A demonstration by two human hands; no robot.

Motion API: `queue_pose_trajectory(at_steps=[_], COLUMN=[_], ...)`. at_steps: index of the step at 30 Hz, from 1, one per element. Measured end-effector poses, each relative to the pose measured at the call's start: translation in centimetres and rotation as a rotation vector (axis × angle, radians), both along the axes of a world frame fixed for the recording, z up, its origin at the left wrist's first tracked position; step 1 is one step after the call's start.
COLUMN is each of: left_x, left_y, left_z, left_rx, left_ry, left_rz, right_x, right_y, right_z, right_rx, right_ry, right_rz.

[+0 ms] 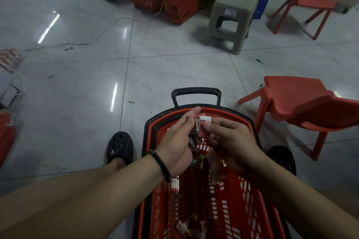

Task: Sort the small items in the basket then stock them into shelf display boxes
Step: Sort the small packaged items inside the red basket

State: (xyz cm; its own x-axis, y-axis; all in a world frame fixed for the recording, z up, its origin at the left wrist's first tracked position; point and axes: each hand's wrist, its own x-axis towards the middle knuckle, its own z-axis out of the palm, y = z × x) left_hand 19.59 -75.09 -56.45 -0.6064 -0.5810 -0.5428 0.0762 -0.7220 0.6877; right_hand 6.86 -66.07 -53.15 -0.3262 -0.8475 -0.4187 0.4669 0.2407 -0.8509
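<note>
Sorting is proceeding and, by judgement, is at an early stage: loose small packets (186, 225) are lying on the bottom of the red basket (244, 200) nearest the viewer. No shelf display box is showing, so stocking is not yet begun. Above the basket's far end, the left hand (174, 143) is curling its fingers (186, 120) round a bundle of dark packets (194, 141), while the right hand (235, 141) is pinching a red-and-white packet (204, 124) that is touching the top of that bundle. Beyond the basket handle (196, 91), a grey stool (231, 19) and more filled baskets (180, 0) are standing on the tiled floor (77, 83).
</note>
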Motion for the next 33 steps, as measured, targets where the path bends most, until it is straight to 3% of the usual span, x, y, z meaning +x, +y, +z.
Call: queue_pose_trajectory(at_steps=[5, 11, 15, 18, 24, 33], left_x=[-0.2, 1.5, 4.3, 6.0, 6.1, 5.7], left_y=[0.2, -2.7, -6.3, -8.1, -8.6, -8.5], left_z=[1.5, 2.7, 3.8, 4.0, 3.2, 1.9], left_rx=[-0.015, -0.091, -0.196, -0.298, -0.371, -0.488], left_ry=[-0.005, -0.243, -0.529, -0.634, -0.588, -0.580], left_rz=[-0.060, -0.315, -0.642, -0.710, -0.723, -0.764], right_x=[0.5, -0.4, 0.5, 4.0, 10.8, 13.9], right_y=[0.0, -0.1, -0.1, 0.2, 2.3, 1.1], right_z=[-0.5, -1.2, -6.7, -13.4, -24.2, -28.8], right_rx=[0.001, 0.026, 0.276, 0.461, 0.699, 0.738], right_ry=[0.054, 0.054, 0.092, 0.050, 0.061, 0.071], right_rz=[0.013, -0.070, 0.023, 0.046, -0.017, -0.178])
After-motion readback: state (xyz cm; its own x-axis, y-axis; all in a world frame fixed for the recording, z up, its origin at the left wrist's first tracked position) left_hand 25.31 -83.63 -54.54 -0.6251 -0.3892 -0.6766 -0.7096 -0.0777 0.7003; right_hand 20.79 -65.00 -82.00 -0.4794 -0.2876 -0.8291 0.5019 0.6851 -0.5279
